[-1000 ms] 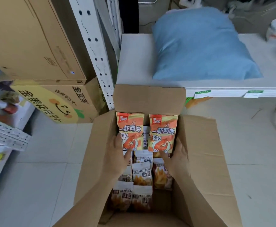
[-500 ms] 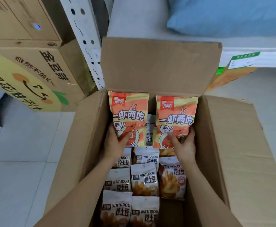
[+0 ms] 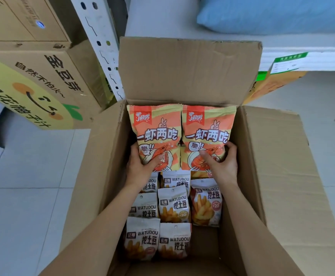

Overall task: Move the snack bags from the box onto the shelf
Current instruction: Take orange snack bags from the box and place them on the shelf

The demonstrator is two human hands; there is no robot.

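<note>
An open cardboard box sits on the floor below me. Two orange shrimp snack bags stand side by side at its far end. My left hand grips the bottom of the left orange bag. My right hand grips the bottom of the right orange bag. Several white WATUDOU fries bags lie in rows beneath my forearms. The white shelf runs past the box's raised back flap.
A blue pillow-like bag lies on the shelf. A perforated white upright stands left of the box. Stacked cartons with yellow print fill the left. An orange carton sits under the shelf. Grey floor tiles surround the box.
The view has dropped closer to the box. Both orange bags have been drawn together until their edges touch, with each hand still holding its bag by the bottom.
</note>
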